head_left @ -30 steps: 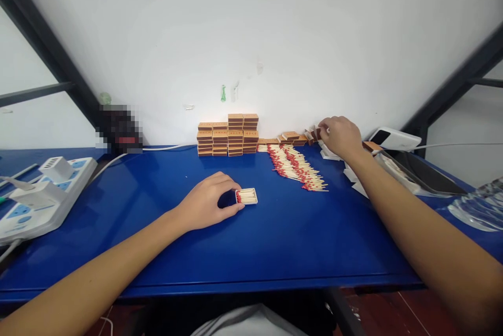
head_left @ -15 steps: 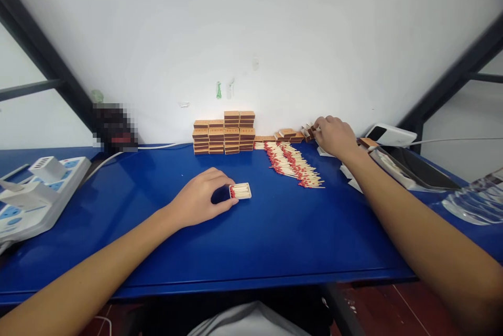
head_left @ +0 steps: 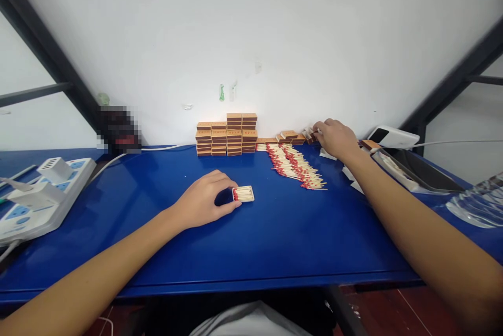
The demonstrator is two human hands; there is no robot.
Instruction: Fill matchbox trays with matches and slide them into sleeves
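A small tray of matches [head_left: 243,194], red heads all at one end, lies flat on the blue tabletop [head_left: 275,241], in front of the stack of matchboxes [head_left: 228,134] and well clear of it. The left hand [head_left: 204,199] has its grip pinched on the tray's near end, thumb on one side and fingertips on the other, apparently to keep it level so nothing spills. To the right of the stack, loose matches [head_left: 296,165] lie in a slanting row, likely spread so they are easy to pick from. Further right of the stack, against the wall, the right hand [head_left: 334,138] curls over scattered box sleeves [head_left: 293,137]. I cannot tell whether its grip has one. A power strip [head_left: 39,194] sits far left of the stack.
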